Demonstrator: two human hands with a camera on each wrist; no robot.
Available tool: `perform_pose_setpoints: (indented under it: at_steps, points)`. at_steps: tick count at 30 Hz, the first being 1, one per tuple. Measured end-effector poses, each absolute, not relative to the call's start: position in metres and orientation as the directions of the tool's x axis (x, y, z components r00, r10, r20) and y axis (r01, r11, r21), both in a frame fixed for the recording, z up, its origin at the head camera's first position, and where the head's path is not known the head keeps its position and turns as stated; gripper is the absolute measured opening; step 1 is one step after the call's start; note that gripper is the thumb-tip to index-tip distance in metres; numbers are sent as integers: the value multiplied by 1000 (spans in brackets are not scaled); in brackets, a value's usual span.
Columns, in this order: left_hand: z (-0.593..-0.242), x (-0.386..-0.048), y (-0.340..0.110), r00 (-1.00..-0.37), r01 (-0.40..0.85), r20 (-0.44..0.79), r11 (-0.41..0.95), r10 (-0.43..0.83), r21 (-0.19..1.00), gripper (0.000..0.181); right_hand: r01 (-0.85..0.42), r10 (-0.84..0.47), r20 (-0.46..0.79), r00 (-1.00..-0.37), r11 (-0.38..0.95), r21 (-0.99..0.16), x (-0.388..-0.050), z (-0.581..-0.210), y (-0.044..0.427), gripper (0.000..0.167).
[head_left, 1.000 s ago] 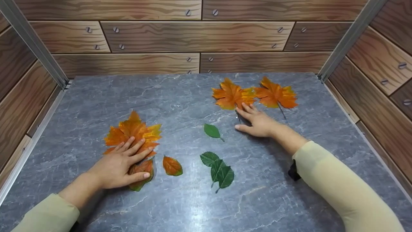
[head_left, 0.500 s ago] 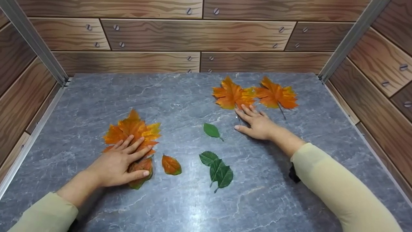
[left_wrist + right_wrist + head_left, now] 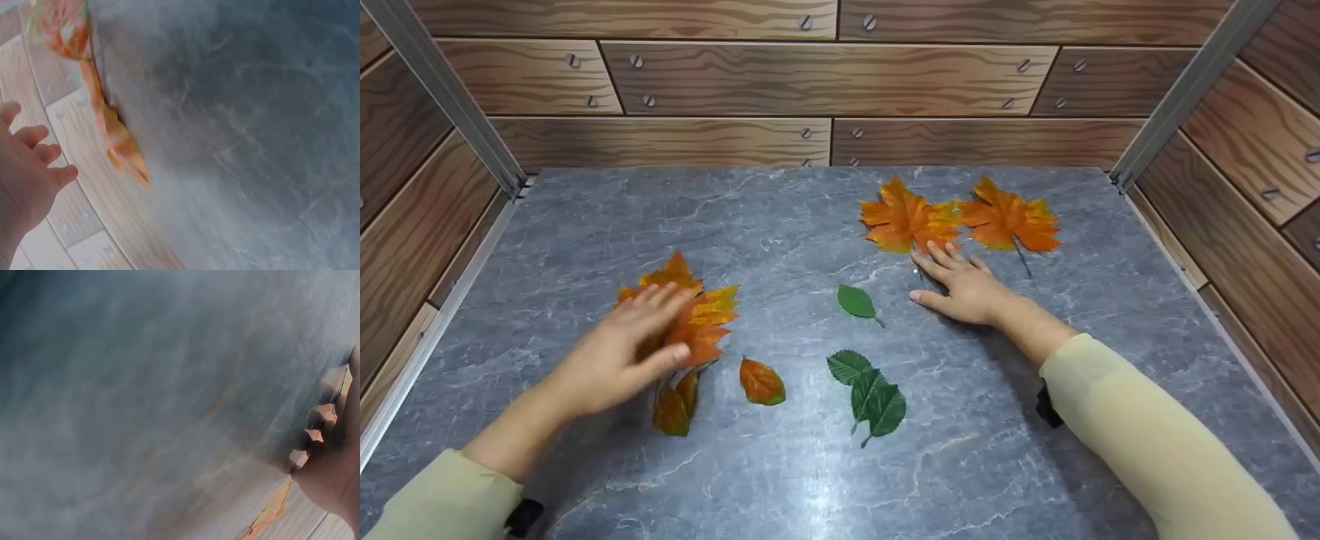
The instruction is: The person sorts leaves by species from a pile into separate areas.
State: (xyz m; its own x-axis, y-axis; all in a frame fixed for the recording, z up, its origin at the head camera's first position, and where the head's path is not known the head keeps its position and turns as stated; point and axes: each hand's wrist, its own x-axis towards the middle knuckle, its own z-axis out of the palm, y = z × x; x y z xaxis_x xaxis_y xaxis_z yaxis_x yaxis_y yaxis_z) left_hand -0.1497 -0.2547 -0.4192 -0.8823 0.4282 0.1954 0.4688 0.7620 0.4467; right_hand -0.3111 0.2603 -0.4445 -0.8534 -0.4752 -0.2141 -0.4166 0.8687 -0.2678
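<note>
My left hand [image 3: 611, 356] hovers with loose, nearly straight fingers above an orange-yellow maple leaf [image 3: 711, 319], covering part of it. The left wrist view shows this hand [image 3: 28, 174] apart from the maple leaf [image 3: 121, 140]. Under the thumb side lie red-green small leaves [image 3: 676, 405]; how many is unclear. A single red-green leaf [image 3: 762, 382] lies just right of them. With fingers spread, my right hand [image 3: 966, 291] rests on the table, fingertips on the lower edge of another maple leaf [image 3: 906, 214]. Nothing is gripped by either hand.
A third maple leaf [image 3: 1006, 214] lies at the back right, its edge meeting its neighbour. Mid-table is a smooth green leaf [image 3: 855, 301], with overlapping serrated green leaves [image 3: 877, 397] nearer. Wood-patterned walls [image 3: 825, 79] and metal posts [image 3: 1192, 94] bound the grey marbled table [image 3: 780, 487].
My left hand has risen off the maple leaf and small leaves, uncovering more of the small ones. The right hand stays where it was. The head view has shifted slightly.
</note>
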Motion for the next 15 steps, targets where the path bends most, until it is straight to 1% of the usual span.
perform_pose_setpoints:
  at_steps: [3,6,10,13,15]
  points:
    - [-417,-152,-265,-916,401,259,733,307,550,69,-408,-470,-218,-855,870,-276,-311,-446,259,85]
    - [-419,-156,-277,-948,310,265,689,175,655,65,-407,-471,-221,-854,870,-279,-311,-447,259,86]
    - [-424,-163,-292,-978,189,203,604,45,774,62,-408,-472,-217,-854,868,-282,-310,-447,260,86]
    - [-428,-171,-302,-990,107,141,564,-18,819,66,-408,-472,-213,-856,868,-283,-310,-446,261,85]
    - [-431,-175,-308,-996,54,87,553,-34,832,71,-409,-473,-211,-855,867,-285,-311,-445,260,85]
